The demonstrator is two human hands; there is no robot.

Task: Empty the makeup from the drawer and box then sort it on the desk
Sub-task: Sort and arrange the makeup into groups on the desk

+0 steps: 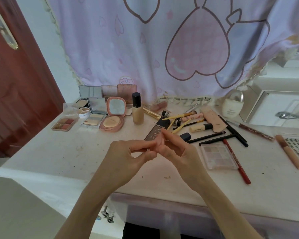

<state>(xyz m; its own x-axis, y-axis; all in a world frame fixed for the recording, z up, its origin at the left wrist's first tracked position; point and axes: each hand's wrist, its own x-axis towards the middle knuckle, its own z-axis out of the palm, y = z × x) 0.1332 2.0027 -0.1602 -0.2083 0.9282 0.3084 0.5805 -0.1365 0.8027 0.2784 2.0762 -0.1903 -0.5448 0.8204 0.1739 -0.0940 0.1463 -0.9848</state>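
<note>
Hands meet over mid-bench: left hand (128, 152) and right hand (173, 149) both pinch a small pink item (160, 141) between curled fingers (145, 145); can't tell what it is. White bench (50, 152) carries the makeup. Back left: open pink compact (113, 114), red-toned palette (63, 124), foundation bottle (137, 109) upright. Right of the hands: pale eyeshadow palette (217, 156), red pencil (236, 161) lying across its right edge, brushes and black pencils (206, 137) in a loose pile. Pink curtain (162, 40) hangs behind.
</note>
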